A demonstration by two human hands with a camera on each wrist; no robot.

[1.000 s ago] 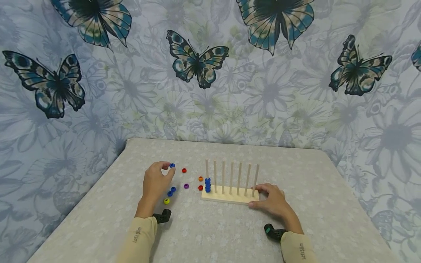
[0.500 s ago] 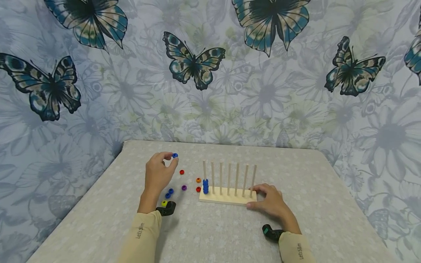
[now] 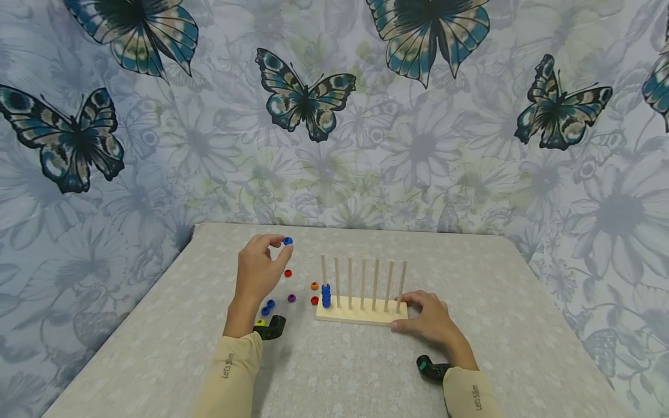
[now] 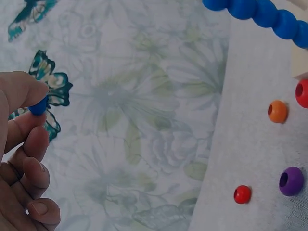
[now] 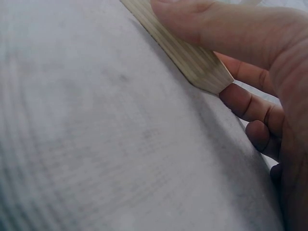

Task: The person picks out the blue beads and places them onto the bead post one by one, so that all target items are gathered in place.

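Pegs (image 3: 363,283) stand in a row of seven on a wood board (image 3: 355,313), and the board sits on the desk (image 3: 360,371). A stack (image 3: 326,296) of blue beads is on the peg at the left end.

The left hand (image 3: 258,268) holds one blue bead (image 3: 288,241), pinched tight between thumb and finger. This bead is left of the pegs and apart from them. A second ago it was lower in the head view and farther from the pegs. Now it is higher up and nearer to them.

The right hand (image 3: 431,318) grips the right end of the board, thumb in front and fingers at the back. It has stayed there, and the stack looks the same too.

A red bead (image 3: 315,300) lies just beside the board's left end, and an orange bead (image 3: 314,285) is just behind it. A purple bead (image 3: 291,298) lies farther left, with a second red bead (image 3: 288,273) behind it. Two loose blue beads (image 3: 270,303) lie close together near the left arm. All these have stayed put. A yellow bead (image 3: 260,321) showed whole a second ago, but now the black camera (image 3: 272,330) on the left wrist hides part of it.
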